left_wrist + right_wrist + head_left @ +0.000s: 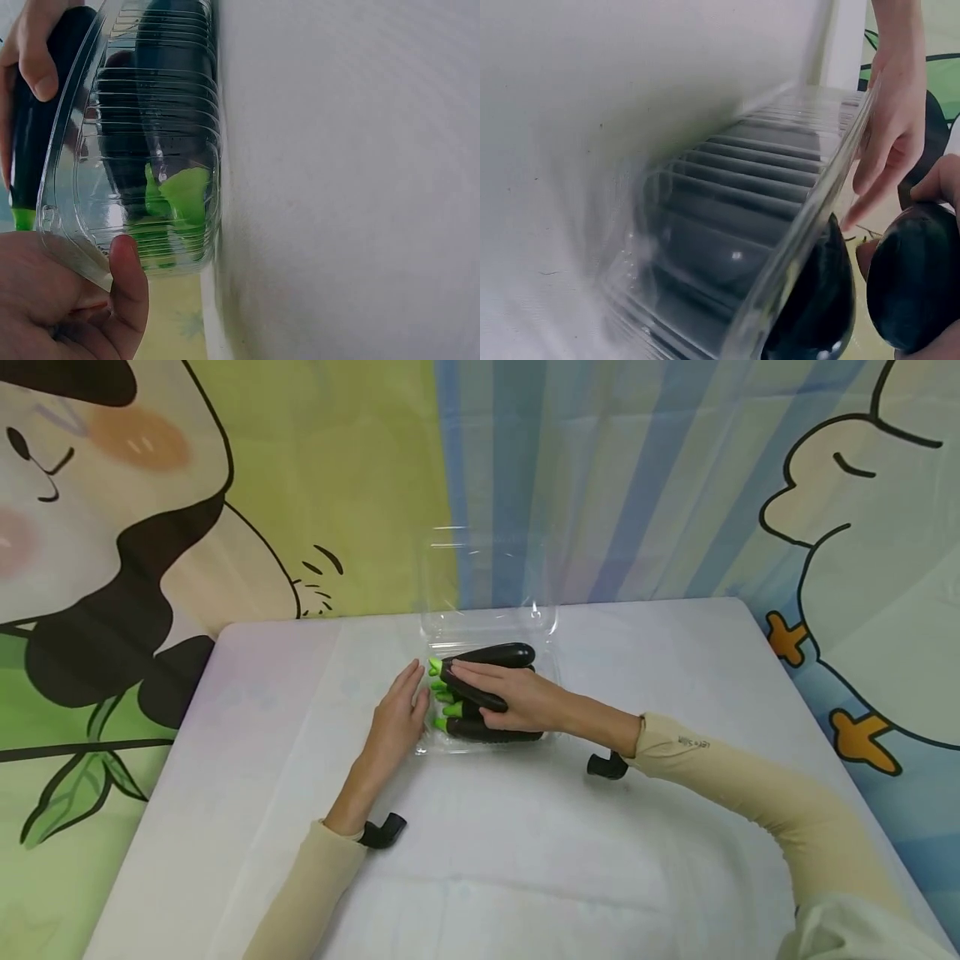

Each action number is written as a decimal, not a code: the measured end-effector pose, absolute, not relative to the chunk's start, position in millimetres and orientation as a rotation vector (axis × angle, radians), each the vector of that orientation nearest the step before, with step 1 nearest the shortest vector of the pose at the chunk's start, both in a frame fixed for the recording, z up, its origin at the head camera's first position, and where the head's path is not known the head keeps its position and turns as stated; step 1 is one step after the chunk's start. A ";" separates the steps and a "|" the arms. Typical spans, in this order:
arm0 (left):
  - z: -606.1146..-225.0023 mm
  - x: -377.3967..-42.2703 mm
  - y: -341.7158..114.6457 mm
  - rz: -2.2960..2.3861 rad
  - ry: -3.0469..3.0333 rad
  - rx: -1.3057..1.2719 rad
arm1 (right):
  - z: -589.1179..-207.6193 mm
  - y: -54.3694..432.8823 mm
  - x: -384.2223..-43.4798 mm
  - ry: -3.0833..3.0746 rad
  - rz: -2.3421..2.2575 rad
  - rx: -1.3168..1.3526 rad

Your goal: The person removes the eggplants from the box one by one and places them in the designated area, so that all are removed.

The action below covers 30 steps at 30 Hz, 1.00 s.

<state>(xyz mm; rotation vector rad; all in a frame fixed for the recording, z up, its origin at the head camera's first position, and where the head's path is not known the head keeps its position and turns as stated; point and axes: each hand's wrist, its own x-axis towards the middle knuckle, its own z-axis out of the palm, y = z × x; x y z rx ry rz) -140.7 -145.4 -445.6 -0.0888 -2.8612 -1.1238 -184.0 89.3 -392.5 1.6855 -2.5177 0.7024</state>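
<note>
Several dark eggplants with green stems lie side by side in a clear plastic clamshell box (423, 745). The rearmost eggplant (495, 654) and the front eggplant (491, 730) show best in the head view. Over the others, my right hand (521, 697) grips one eggplant (474, 692), its stem end pointing left; the right wrist view shows the blunt end of this eggplant (915, 277) between thumb and fingers. My left hand (395, 714) rests against the box's left side with extended fingers. Its thumb (129, 281) touches the ribbed wall from outside in the left wrist view.
The clear lid (487, 572) stands raised at the back of the box, near the table's far edge. A white cloth covers the table (525, 843). Behind it hangs a printed cartoon curtain (360, 485). Black wrist mounts (384, 832) stick out from both wrists.
</note>
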 end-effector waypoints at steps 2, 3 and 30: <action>-445.1 -141.0 -146.0 -1.123 -2.855 -0.091 | -391.9 88.9 -182.3 -2.485 0.722 1.681; -444.7 -141.4 -146.4 -1.119 -2.854 -0.093 | -391.8 88.7 -181.3 -2.469 0.723 1.683; -446.1 -141.4 -146.7 -1.143 -2.856 -0.076 | -372.7 108.3 -171.7 -2.523 1.094 1.299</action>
